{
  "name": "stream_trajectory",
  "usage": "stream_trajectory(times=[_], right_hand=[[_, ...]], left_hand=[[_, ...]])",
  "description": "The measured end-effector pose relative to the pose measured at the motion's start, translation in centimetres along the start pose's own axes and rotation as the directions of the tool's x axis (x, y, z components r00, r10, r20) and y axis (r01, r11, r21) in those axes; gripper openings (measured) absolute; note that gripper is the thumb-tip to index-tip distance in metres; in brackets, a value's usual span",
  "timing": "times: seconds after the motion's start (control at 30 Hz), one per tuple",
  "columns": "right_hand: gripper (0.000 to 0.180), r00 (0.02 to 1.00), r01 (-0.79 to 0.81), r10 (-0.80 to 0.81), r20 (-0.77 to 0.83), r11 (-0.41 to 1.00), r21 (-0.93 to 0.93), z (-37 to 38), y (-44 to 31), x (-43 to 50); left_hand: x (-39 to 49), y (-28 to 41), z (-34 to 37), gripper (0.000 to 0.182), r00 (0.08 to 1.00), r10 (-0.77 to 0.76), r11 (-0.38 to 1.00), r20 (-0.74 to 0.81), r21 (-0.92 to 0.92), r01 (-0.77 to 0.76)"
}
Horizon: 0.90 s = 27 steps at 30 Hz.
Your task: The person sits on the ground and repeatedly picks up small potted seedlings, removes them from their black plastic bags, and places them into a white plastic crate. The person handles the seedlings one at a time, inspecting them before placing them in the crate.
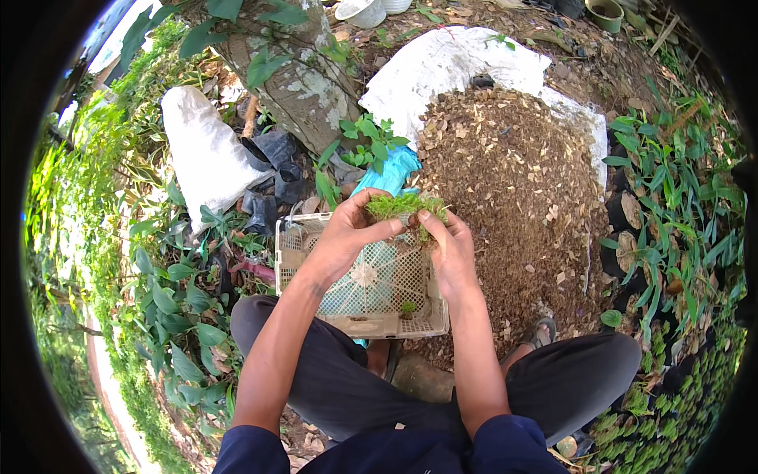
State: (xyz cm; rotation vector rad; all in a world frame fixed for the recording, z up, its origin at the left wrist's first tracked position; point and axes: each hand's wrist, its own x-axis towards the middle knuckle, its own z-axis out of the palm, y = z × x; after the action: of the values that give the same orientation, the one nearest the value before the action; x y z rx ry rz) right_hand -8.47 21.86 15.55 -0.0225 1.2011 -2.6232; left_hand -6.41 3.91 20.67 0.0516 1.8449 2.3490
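A clump of green moss-like plants (394,206) is held between both hands over the far side of a plastic crate. My left hand (360,228) grips its left end, thumb along the near side. At the other end, my right hand (445,234) pinches the clump between thumb and fingers, with brownish strands hanging below. Under my hands sits the beige lattice crate (364,278), in front of my knees. One small green tuft (408,308) lies inside near its front wall. What the fingertips touch behind the clump is hidden.
A heap of brown soil and wood chips (521,195) lies on a white sheet (450,62) at right. Blue plastic (391,169) lies behind the crate. A tree trunk (296,89), a white sack (204,154) and black plastic bags (275,166) stand left. Potted plants (669,172) line the right.
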Motion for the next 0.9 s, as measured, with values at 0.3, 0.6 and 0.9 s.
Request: stream_trajectory(times=[0.3,0.6,0.9], right_hand=[[0.021,0.991,-0.113,0.103,0.085,0.986,0.124,-1.1,0.9,0.5],[0.023,0.991,-0.122,0.116,0.063,0.987,0.105,-1.4,1.6,0.8],[0.027,0.969,-0.248,0.227,0.102,0.920,0.305,-1.8,1.7,0.8]], left_hand=[[0.2,0.3,-0.2,0.031,0.998,0.014,0.982,-0.067,0.191,0.000],[0.2,0.6,-0.2,0.032,0.992,0.113,0.864,-0.062,0.499,-0.067],[0.2,0.3,-0.1,0.035,0.993,0.112,0.917,0.030,0.382,-0.115]])
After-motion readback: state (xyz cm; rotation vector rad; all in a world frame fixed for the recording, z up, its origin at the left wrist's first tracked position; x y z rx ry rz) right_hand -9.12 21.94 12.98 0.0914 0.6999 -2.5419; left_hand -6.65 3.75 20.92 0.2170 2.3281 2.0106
